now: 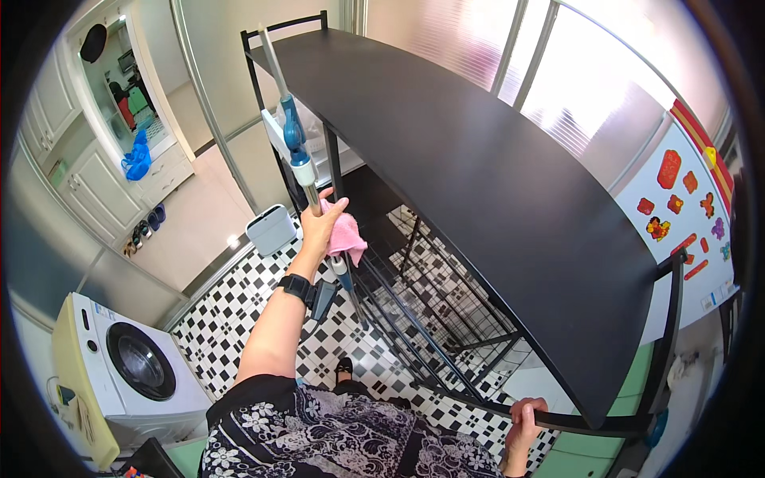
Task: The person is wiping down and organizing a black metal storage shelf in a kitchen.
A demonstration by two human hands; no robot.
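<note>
My left hand (323, 221) is closed around a pink cloth (345, 236) and a long mop-like pole (293, 128) with blue and white fittings. The pole slants past the near side of a black metal rack, its lower part showing below the cloth. At the lower right, my right hand (526, 418) grips a black metal rail (588, 423) at the end of the rack. The rack's dark top board (478, 161) stretches diagonally from the upper left to the lower right. Under it, wire shelves (442, 316) show the floor through their gaps.
A white front-loading washing machine (140, 364) stands at the lower left. A grey-white lidded bin (272, 230) sits by the doorway. Magnets cover a white refrigerator side (639, 185) at right. Black-and-white tiles (239, 316) lie underfoot. Shoes (146, 227) rest beyond the sliding door.
</note>
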